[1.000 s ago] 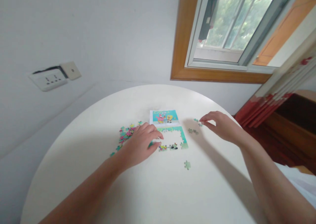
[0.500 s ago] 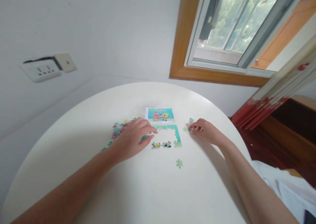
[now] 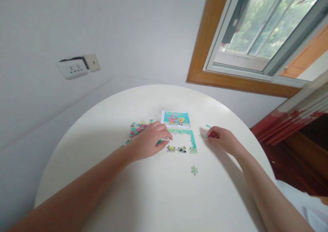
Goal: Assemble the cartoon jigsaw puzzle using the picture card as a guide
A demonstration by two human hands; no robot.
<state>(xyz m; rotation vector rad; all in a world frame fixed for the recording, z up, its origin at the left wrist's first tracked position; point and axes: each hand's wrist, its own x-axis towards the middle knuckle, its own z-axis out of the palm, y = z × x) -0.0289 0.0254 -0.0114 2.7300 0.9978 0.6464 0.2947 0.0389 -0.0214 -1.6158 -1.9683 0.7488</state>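
My left hand (image 3: 152,140) is over the left side of a partly joined jigsaw puzzle (image 3: 193,141), its thumb and forefinger drawn close around something pale that I cannot make out. The puzzle's border shows teal along the top and right. Along the lower edge are yellow and black-and-white joined pieces (image 3: 181,149). To the right of the puzzle, my right hand (image 3: 217,136) has its fingertips closed at a small puzzle piece (image 3: 206,136), mostly hidden by the fingers. A pale green loose piece (image 3: 194,170) lies nearer to me.
Behind the puzzle lies a picture card (image 3: 176,118) with cartoon figures. A heap of colourful pieces (image 3: 135,129) sits left, partly behind my left hand. Another loose piece (image 3: 208,126) is beyond my right hand. The round white table (image 3: 159,198) meets the wall near a window (image 3: 246,37).
The whole view has shifted, so the table's contents appear farther right. Both hands keep nearly the same places by the puzzle; the right fingers have drawn slightly tighter together.
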